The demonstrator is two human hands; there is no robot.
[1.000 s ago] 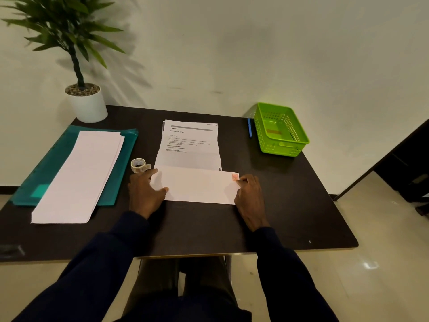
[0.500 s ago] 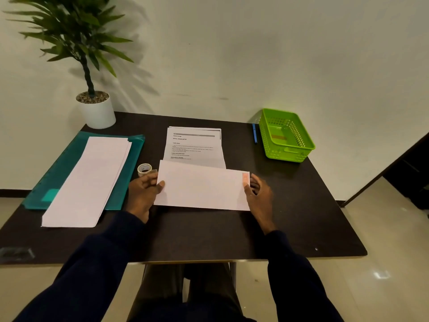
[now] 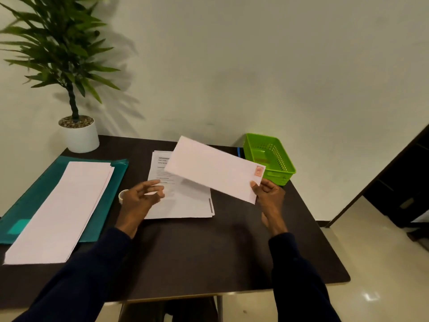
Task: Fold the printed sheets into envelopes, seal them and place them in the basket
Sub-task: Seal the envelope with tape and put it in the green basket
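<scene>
The right grip [image 3: 270, 196] pinched the envelope [image 3: 213, 168] at its stamped end, the long axis slanting away toward the counter's [image 3: 209, 252] far-left corner. The left grip [image 3: 141, 196] hovered loosely curled, holding nothing.

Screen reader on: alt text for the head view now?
The right hand pinches a stamped white envelope by its stamp end, lifted and tilted above the printed sheets on a dark table. The left hand hovers loosely curled, holding nothing; a green basket stands at the far right.
</scene>
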